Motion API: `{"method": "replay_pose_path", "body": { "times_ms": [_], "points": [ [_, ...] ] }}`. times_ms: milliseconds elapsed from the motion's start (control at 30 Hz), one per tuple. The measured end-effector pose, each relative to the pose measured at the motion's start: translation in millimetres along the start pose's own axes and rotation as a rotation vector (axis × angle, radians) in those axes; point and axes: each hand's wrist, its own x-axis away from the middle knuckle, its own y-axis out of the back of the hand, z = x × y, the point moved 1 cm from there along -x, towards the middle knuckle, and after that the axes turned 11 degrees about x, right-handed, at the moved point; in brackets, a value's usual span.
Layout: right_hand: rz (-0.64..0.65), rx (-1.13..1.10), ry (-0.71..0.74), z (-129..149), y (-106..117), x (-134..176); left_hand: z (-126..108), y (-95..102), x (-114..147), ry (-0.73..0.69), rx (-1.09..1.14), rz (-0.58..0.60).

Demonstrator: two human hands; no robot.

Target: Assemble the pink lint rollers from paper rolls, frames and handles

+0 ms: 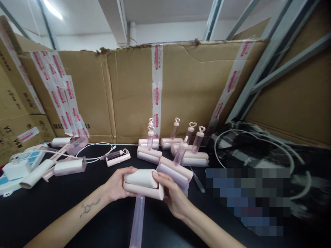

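Observation:
My left hand (119, 184) and my right hand (175, 196) are both closed round a pale pink lint roller (143, 190), one at each end. Its white roll (139, 177) faces up, with my right thumb on the roll's end. From the pink body a see-through pinkish handle (138, 220) points down toward me, its lower end out of view. Just behind my right hand lies another lint roller (176, 168) with its handle tilted up. Several more lint rollers (149, 155) stand beyond it, their handles upright and topped with heart-shaped loops.
Loose roller parts (69, 167) and a white roll (37, 173) lie at the left by a white and blue power strip (10, 182). A small roller (119, 158) and a white cable (97, 144) lie near the cardboard wall (129, 93). Black plastic (240, 144) sits right; a blurred-out patch hides part.

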Motion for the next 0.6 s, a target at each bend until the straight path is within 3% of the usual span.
{"method": "replay_pose_path", "body": {
  "times_ms": [167, 600],
  "points": [
    [0.040, -0.002, 0.043, 4.3, -1.3, -1.4, 1.7, -2.6, 2.7, 0.017, 0.042, -0.026],
    [-0.051, -0.001, 0.160, -0.4, 7.9, -12.8, 13.1, 0.4, -8.7, -0.017, 0.085, 0.064]
  ]
}}
